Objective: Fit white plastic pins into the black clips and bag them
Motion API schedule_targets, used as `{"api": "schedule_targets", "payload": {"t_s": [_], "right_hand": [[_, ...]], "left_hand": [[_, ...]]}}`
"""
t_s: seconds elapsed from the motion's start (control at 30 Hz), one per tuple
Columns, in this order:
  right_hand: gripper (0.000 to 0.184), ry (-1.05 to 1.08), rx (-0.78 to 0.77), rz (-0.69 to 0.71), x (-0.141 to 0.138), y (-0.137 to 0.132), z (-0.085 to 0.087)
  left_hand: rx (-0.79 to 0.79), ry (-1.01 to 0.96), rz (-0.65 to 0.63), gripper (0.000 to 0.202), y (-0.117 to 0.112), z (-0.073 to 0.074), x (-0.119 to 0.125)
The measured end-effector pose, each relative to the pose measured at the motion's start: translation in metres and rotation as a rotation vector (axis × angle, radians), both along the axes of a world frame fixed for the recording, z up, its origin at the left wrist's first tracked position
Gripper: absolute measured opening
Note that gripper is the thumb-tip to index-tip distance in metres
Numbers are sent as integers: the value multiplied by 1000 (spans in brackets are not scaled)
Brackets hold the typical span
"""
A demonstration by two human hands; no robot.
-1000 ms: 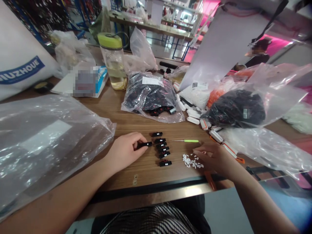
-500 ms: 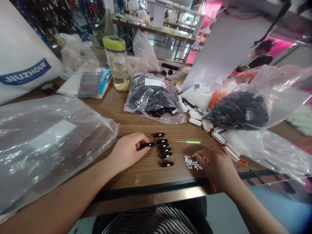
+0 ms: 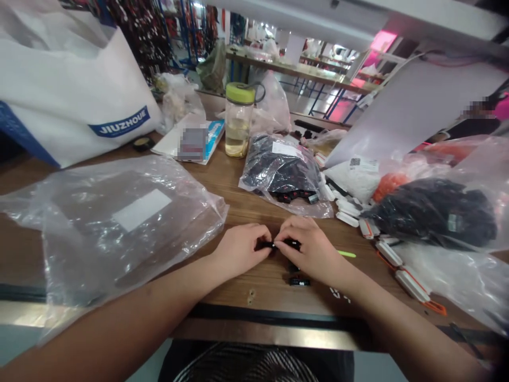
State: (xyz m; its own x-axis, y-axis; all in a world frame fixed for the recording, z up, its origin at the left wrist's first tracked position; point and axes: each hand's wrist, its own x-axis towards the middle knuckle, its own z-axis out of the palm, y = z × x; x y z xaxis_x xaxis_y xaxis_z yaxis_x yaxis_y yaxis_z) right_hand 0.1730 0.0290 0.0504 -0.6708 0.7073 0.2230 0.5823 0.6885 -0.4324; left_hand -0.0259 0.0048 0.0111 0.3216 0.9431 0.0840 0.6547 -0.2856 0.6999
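My left hand (image 3: 240,249) and my right hand (image 3: 310,249) meet over the wooden table (image 3: 254,297), both fingertips on a small black plastic connector (image 3: 292,244). My hands hide most of it. Below my right hand lies a short black connector (image 3: 299,281), and another (image 3: 293,268) shows partly under my wrist. A green-handled pick (image 3: 347,254) lies to the right, its tip hidden by my right hand. A few tiny white pieces (image 3: 336,295) are scattered near the front, beyond my right wrist.
A large clear plastic bag (image 3: 119,228) lies at left. Ahead are a bag of black parts (image 3: 280,170) and a green-lidded bottle (image 3: 239,119). White plastic parts (image 3: 348,218) and another black-filled bag (image 3: 433,215) lie at right. A person (image 3: 473,119) stands beyond.
My right hand has moved left from the white pieces to join my left hand on the black connector. The whole view has swung, so the table items appear shifted right.
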Motion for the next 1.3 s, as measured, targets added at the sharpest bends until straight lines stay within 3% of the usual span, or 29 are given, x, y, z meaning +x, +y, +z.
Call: {"api": "schedule_targets", "payload": {"t_s": [0.37, 0.7, 1.0, 1.13, 1.3], "right_hand": [[9, -64, -33, 14, -4, 2, -6], [24, -230, 142, 85, -6, -9, 7], [23, -240, 145, 89, -7, -15, 3], [20, -181, 64, 53, 5, 8, 6], [27, -299, 108, -278, 20, 70, 6]], "left_hand": [[-10, -5, -8, 6, 0, 0, 0], [-10, 12, 3, 6, 1, 1, 1], [-9, -7, -2, 5, 0, 0, 0], [5, 18, 1, 7, 0, -1, 0], [29, 24, 12, 7, 1, -2, 1]]}}
